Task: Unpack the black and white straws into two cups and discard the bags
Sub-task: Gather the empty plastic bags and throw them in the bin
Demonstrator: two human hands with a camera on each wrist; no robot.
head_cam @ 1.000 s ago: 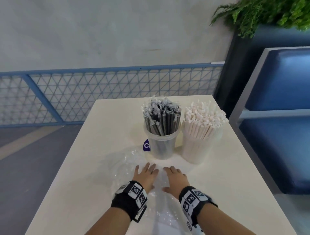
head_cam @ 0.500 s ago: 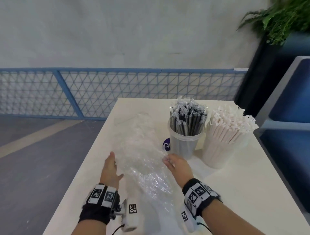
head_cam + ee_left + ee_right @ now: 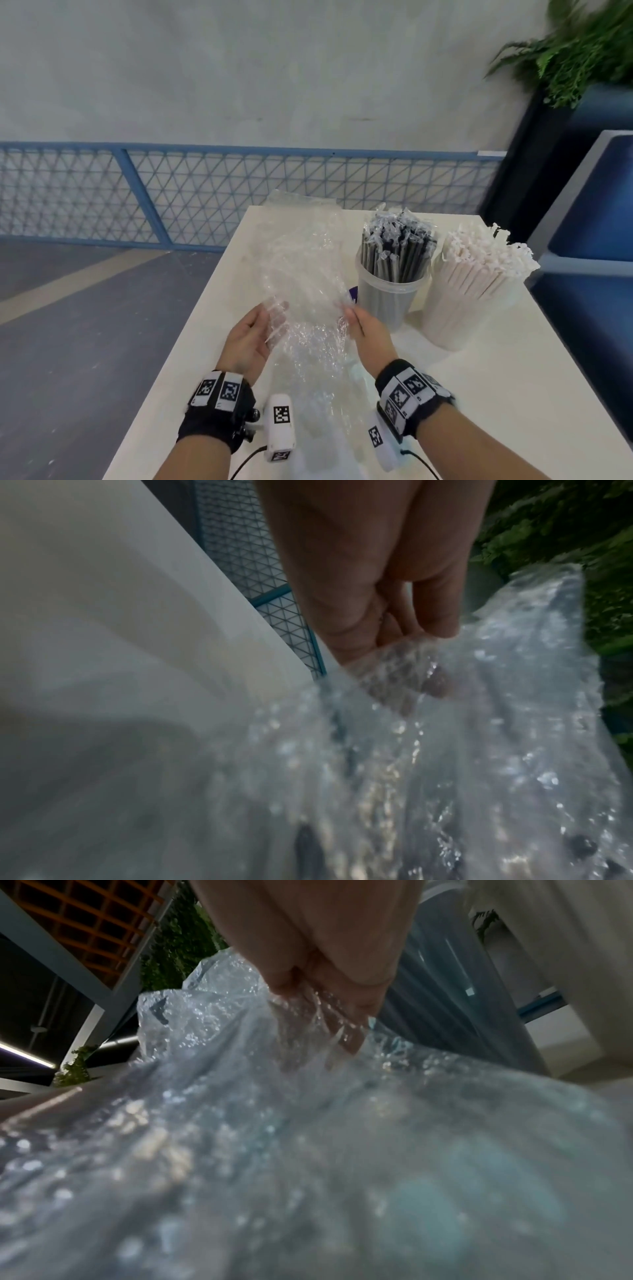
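Crinkled clear plastic bags (image 3: 305, 284) are held up over the white table (image 3: 513, 394). My left hand (image 3: 270, 318) pinches their left edge, fingers showing through the film (image 3: 428, 685). My right hand (image 3: 349, 313) pinches the right edge, its fingers wrapped in plastic (image 3: 342, 1031). To the right stands a clear cup (image 3: 387, 301) packed with wrapped black straws (image 3: 397, 246). Beside it a second cup (image 3: 455, 318) holds white paper-wrapped straws (image 3: 486, 253). Both hands are just left of the black-straw cup.
A blue mesh railing (image 3: 205, 195) runs behind the table's far edge. A dark planter with a green plant (image 3: 582, 44) and a blue bench (image 3: 599, 240) stand to the right. Grey floor (image 3: 85, 325) lies left of the table edge.
My hands left the flat bags on the table, took hold of their two sides and lifted them upright. The view has swung to the left.
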